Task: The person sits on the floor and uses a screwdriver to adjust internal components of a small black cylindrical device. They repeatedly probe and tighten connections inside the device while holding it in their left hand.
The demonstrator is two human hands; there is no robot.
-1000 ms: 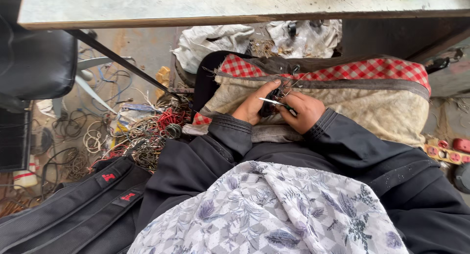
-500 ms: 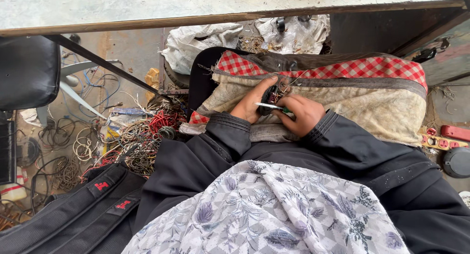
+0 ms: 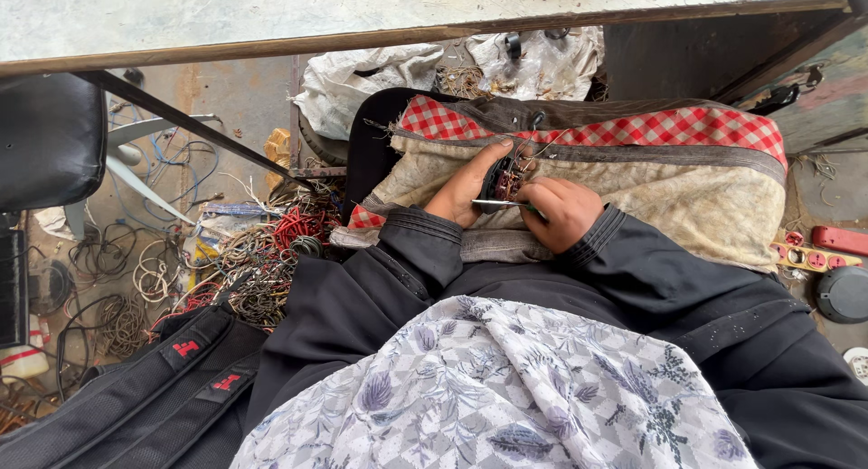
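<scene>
Cluttered workshop floor down below, and a pale bench (image 3: 271, 17) edge runs across the top of the view. On the person's lap lies a worn beige cushion (image 3: 669, 198) with a red-checked border, and that is where the action sits. Left hand (image 3: 466, 187) curls around a small dark round part (image 3: 500, 175) with coppery windings showing, fingers wrapped over its top, holding it against the cushion. Right hand (image 3: 562, 211) is clenched on a thin metal tool (image 3: 495, 202), its tip pointing left and meeting the underside of the part. Both hands are close together, nearly touching, black sleeves running back toward a floral patterned cloth (image 3: 506, 397) in the foreground. Off to the left, a tangle of red and bare wires (image 3: 271, 252) is heaped on the floor, right beside a black bag (image 3: 136, 397) with red marks. Far right, a red and yellow power strip (image 3: 814, 257) lies near a dark round object (image 3: 843, 293).
</scene>
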